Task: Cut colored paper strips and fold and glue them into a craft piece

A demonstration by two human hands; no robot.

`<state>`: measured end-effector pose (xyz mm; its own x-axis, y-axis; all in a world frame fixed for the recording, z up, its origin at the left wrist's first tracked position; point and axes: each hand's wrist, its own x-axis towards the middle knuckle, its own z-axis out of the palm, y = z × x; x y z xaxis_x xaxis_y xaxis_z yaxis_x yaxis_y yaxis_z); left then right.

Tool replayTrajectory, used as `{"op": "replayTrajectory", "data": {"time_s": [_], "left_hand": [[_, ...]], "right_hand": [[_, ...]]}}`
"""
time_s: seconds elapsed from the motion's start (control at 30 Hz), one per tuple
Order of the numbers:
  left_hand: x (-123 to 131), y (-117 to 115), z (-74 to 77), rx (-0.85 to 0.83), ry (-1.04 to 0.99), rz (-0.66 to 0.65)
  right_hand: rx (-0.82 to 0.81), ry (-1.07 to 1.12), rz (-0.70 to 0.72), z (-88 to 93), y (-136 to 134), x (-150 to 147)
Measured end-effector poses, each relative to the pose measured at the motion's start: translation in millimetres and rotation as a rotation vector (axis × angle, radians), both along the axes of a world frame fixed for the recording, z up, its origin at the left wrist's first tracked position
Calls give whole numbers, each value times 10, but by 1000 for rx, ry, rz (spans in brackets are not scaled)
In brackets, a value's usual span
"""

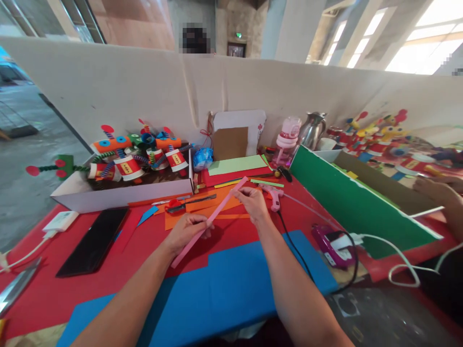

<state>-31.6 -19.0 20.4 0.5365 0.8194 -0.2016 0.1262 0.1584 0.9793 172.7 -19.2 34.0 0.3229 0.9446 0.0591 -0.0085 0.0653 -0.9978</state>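
A long pink paper strip [221, 206] is stretched slantwise between my two hands, above the red and blue table covering. My left hand [190, 233] pinches it near its lower part, and the strip's end sticks out below the fingers. Close to the far end, my right hand [252, 201] grips the same strip between thumb and fingers. Just behind the hands lie orange paper sheets [170, 221] and red-handled scissors [175, 206]. A pink glue gun [274, 196] rests right of my right hand, its black cord running toward me.
A white box [123, 198] of paper-cup figures stands at left, near a black phone [93, 242]. Rightward are a green-sided box [347, 197] and a purple power adapter [333, 246] with cables. A steel jug [314, 129] stands behind. Another person's arm [441, 193] reaches in at right.
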Motion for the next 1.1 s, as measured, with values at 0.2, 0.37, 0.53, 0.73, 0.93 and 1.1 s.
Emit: {"op": "replayTrajectory", "data": {"time_s": [0.2,0.37,0.53,0.73,0.93,1.1], "left_hand": [[-30,-12,7,3,33,-69],[-61,3,14,-46,15,-54],[-55,20,-3,-104,-94,121],[-62,32,10,-79,-53,91],[-93,92,37,35,-218,253],[-91,93,41,28,-206,284]], "right_hand": [[112,86,-155,-5,52,264],[241,186,-389,-30,107,313],[21,101,88,-47,36,-11],[-36,12,396,-108,-26,-319],[-41,-127,581,-181,-84,-420],[40,-402,635,-259,-114,-532]]}}
